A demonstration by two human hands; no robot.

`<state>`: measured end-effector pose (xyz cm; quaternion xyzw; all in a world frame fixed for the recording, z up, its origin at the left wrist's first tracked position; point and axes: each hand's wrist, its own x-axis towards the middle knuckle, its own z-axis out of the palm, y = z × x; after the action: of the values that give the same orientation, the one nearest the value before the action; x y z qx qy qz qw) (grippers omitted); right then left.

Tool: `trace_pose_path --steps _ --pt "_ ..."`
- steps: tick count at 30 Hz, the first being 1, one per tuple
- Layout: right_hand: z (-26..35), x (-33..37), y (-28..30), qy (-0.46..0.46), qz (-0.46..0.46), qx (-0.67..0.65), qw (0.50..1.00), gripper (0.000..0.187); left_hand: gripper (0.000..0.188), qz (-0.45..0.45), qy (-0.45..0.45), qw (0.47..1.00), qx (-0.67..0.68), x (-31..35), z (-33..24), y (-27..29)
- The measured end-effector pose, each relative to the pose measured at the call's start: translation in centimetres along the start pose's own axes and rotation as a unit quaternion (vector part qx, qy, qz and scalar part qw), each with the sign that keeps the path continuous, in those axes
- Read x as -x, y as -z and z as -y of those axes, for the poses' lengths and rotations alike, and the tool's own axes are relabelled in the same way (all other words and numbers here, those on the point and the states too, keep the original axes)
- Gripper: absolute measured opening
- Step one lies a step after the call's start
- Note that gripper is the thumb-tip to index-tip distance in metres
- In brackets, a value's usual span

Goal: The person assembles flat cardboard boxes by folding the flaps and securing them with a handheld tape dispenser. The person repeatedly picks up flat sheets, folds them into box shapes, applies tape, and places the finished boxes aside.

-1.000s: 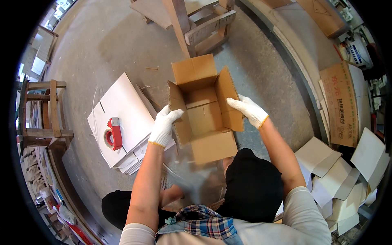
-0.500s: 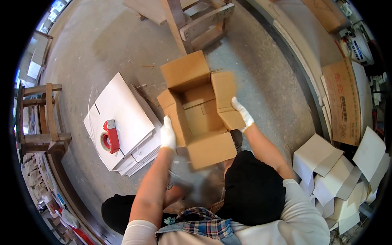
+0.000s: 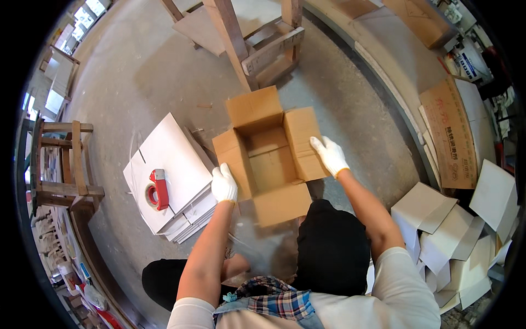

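Note:
An open brown cardboard box [image 3: 269, 164] is held between my hands in front of my knees, its flaps spread outward and its inside bare. Both hands wear white gloves. My left hand [image 3: 224, 184] grips the left flap and side, its fingers partly hidden. On the other side, my right hand [image 3: 330, 156] is closed on the right flap, thumb on the flap's upper face. Left of the box lies a stack of flat white cardboard sheets [image 3: 167, 164], with a red tape dispenser [image 3: 159, 189] resting on top.
A wooden trestle-like frame [image 3: 230, 41] stands beyond the box. Several folded white cartons [image 3: 449, 236] are heaped at the lower right, near a printed brown carton [image 3: 450, 131]. At the left is another wooden frame [image 3: 68, 159]. Concrete floor [image 3: 148, 71] surrounds the stack.
The box has turned slightly and sits straighter, its side flaps folded further out. My right hand has shifted its hold on the right flap. The view has moved a little.

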<state>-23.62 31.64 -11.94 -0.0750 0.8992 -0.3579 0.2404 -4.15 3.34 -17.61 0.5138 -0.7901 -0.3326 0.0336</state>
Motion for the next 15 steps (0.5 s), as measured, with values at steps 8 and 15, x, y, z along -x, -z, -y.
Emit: trace_pose_path --steps 8,15 --pt "-4.0 4.9 -1.4 -0.04 0.035 -0.385 0.922 0.067 0.079 -0.052 -0.252 0.948 -0.186 7.0 -5.5 1.9" --pt "-8.3 1.8 -7.4 -0.044 -0.021 -0.182 0.982 0.063 0.077 0.104 -0.103 0.989 -0.004 3.8 0.5 -5.3"
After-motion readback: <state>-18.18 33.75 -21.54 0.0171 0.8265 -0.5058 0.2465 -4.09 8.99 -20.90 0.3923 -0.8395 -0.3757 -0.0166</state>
